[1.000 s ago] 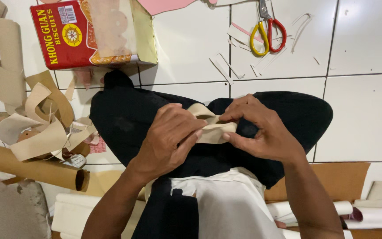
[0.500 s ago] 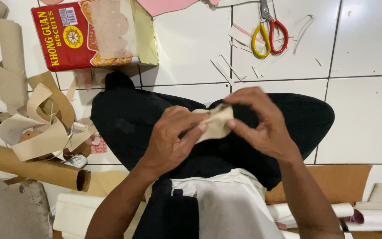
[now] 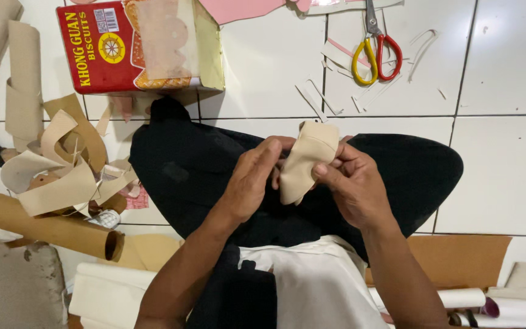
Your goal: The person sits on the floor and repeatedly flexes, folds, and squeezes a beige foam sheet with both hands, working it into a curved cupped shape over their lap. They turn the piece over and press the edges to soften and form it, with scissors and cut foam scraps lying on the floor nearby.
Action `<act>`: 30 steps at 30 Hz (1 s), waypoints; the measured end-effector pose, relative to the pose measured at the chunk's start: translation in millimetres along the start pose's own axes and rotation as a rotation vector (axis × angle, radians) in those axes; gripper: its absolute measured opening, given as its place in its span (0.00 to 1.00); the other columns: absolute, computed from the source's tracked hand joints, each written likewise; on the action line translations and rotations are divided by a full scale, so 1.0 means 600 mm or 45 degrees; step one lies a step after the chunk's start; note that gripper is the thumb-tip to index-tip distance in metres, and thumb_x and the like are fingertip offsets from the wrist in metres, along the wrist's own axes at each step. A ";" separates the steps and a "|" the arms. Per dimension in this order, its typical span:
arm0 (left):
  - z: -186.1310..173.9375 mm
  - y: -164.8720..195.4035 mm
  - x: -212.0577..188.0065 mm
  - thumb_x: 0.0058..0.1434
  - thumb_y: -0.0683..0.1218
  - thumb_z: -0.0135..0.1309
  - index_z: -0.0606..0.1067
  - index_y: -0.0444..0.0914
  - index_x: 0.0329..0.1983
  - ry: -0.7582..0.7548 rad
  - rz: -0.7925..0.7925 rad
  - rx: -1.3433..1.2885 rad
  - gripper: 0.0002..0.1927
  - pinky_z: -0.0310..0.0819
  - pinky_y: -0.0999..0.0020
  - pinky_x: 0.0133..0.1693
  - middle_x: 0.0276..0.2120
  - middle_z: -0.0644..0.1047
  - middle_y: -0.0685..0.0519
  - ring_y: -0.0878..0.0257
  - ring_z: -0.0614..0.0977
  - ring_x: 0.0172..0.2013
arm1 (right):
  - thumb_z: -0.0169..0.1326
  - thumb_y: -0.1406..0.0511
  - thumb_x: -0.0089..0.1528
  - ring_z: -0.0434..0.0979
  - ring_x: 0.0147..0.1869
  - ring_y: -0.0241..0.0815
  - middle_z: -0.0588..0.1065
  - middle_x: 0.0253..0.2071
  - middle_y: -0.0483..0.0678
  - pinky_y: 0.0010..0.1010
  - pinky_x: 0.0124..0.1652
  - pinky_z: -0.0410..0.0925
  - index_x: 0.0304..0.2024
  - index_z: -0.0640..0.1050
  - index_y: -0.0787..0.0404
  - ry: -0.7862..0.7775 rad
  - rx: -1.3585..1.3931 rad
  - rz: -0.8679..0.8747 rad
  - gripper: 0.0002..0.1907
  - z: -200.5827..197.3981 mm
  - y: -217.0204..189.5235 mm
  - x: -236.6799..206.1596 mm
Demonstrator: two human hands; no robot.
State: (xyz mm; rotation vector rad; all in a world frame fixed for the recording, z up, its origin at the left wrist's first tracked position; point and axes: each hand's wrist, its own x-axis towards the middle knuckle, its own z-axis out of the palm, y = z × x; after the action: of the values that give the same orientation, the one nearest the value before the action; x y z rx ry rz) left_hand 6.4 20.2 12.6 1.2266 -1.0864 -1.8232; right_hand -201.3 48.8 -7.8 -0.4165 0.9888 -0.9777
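A beige folded piece of paper or thin card [image 3: 305,159] is held upright over my lap, above my crossed legs in black trousers [image 3: 190,170]. My left hand [image 3: 252,180] grips its left edge with the fingers curled onto it. My right hand [image 3: 349,183] pinches its right side between thumb and fingers. Both hands touch the piece.
A red biscuit tin [image 3: 135,45] stands at the top left on the white tile floor. Scissors with yellow and red handles [image 3: 375,52] lie at the top right among paper strips. Curled beige offcuts [image 3: 56,164] and a cardboard tube [image 3: 44,225] lie at the left. Brown card [image 3: 458,259] and paper rolls lie at the bottom right.
The beige piece has been turned from lying flat and horizontal between the hands to standing upright and folded. Both hands have shifted slightly with it.
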 end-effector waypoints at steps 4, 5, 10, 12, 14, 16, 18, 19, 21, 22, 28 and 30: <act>0.004 -0.033 0.014 0.78 0.55 0.40 0.76 0.32 0.57 -0.066 0.169 0.190 0.24 0.68 0.75 0.36 0.40 0.75 0.55 0.71 0.72 0.34 | 0.61 0.72 0.65 0.79 0.40 0.35 0.80 0.38 0.49 0.27 0.42 0.73 0.46 0.76 0.68 0.099 -0.086 -0.130 0.09 0.004 -0.010 0.006; 0.003 -0.039 0.020 0.79 0.55 0.39 0.76 0.32 0.56 -0.121 0.052 0.016 0.24 0.69 0.75 0.36 0.37 0.76 0.54 0.70 0.73 0.33 | 0.61 0.72 0.64 0.79 0.40 0.34 0.80 0.38 0.49 0.26 0.43 0.73 0.47 0.77 0.67 0.122 -0.070 -0.109 0.10 0.003 -0.010 0.006; 0.011 -0.051 0.037 0.76 0.54 0.37 0.74 0.36 0.59 -0.288 -0.274 -0.185 0.22 0.67 0.76 0.32 0.32 0.75 0.56 0.72 0.73 0.30 | 0.61 0.72 0.61 0.78 0.37 0.32 0.79 0.35 0.47 0.24 0.39 0.72 0.42 0.77 0.65 0.138 -0.043 -0.032 0.08 -0.016 0.002 0.013; 0.019 -0.055 0.040 0.74 0.50 0.41 0.72 0.38 0.61 -0.210 -0.201 -0.318 0.19 0.69 0.77 0.38 0.38 0.76 0.58 0.74 0.74 0.35 | 0.62 0.73 0.65 0.75 0.37 0.30 0.77 0.35 0.46 0.21 0.41 0.69 0.41 0.77 0.67 0.076 -0.034 -0.117 0.06 -0.029 0.009 0.017; 0.024 -0.058 0.045 0.71 0.45 0.46 0.71 0.38 0.58 -0.112 -0.069 -0.385 0.15 0.71 0.77 0.44 0.42 0.76 0.58 0.74 0.75 0.40 | 0.62 0.71 0.64 0.76 0.40 0.30 0.78 0.37 0.45 0.22 0.45 0.70 0.40 0.77 0.66 0.043 -0.055 -0.191 0.06 -0.037 0.017 0.016; 0.029 -0.059 0.051 0.67 0.40 0.50 0.71 0.34 0.49 0.007 0.121 -0.396 0.08 0.73 0.75 0.48 0.44 0.76 0.57 0.73 0.77 0.45 | 0.62 0.72 0.67 0.75 0.40 0.29 0.77 0.37 0.45 0.22 0.46 0.69 0.40 0.76 0.66 -0.043 0.100 -0.246 0.06 -0.042 0.020 0.013; 0.035 -0.058 0.055 0.72 0.38 0.50 0.70 0.34 0.47 0.101 0.182 -0.322 0.04 0.71 0.75 0.44 0.40 0.75 0.56 0.71 0.75 0.40 | 0.62 0.72 0.70 0.74 0.40 0.30 0.77 0.37 0.46 0.23 0.46 0.67 0.41 0.75 0.67 -0.154 0.314 -0.225 0.07 -0.041 0.018 0.010; 0.038 -0.056 0.055 0.74 0.38 0.51 0.70 0.34 0.46 0.153 0.210 -0.283 0.02 0.70 0.75 0.42 0.38 0.75 0.55 0.70 0.74 0.38 | 0.62 0.72 0.69 0.75 0.41 0.31 0.78 0.38 0.47 0.25 0.47 0.67 0.43 0.75 0.67 -0.186 0.360 -0.186 0.07 -0.038 0.016 0.008; 0.046 -0.051 0.048 0.73 0.38 0.49 0.68 0.34 0.46 0.237 0.275 -0.047 0.03 0.71 0.75 0.42 0.37 0.74 0.54 0.70 0.75 0.38 | 0.63 0.67 0.61 0.80 0.50 0.38 0.80 0.45 0.50 0.31 0.55 0.70 0.50 0.76 0.65 -0.164 0.205 -0.004 0.17 -0.031 0.008 0.011; 0.051 -0.048 0.045 0.72 0.38 0.48 0.67 0.34 0.45 0.278 0.313 0.072 0.03 0.72 0.75 0.42 0.37 0.74 0.54 0.70 0.76 0.38 | 0.63 0.67 0.61 0.79 0.52 0.38 0.80 0.47 0.50 0.32 0.56 0.69 0.53 0.76 0.66 -0.156 0.199 -0.005 0.19 -0.026 0.003 0.014; 0.061 -0.032 0.057 0.72 0.39 0.48 0.66 0.32 0.45 0.369 0.409 0.227 0.05 0.75 0.72 0.41 0.35 0.77 0.50 0.69 0.79 0.38 | 0.60 0.67 0.65 0.77 0.58 0.39 0.78 0.53 0.50 0.35 0.62 0.67 0.60 0.72 0.69 -0.071 0.317 -0.043 0.23 0.007 -0.008 0.017; 0.060 -0.030 0.062 0.73 0.39 0.48 0.66 0.33 0.46 0.393 0.406 0.249 0.05 0.75 0.72 0.41 0.35 0.77 0.50 0.69 0.78 0.37 | 0.59 0.66 0.66 0.77 0.59 0.39 0.77 0.54 0.50 0.36 0.63 0.67 0.61 0.71 0.67 -0.112 0.385 -0.067 0.23 0.014 -0.004 0.020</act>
State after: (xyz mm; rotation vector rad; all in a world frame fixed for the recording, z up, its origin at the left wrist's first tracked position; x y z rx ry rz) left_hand -41.2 5.5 -10.2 1.3088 -1.2209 -1.2663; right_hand -193.1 36.3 -7.9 -0.2315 0.7388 -1.1268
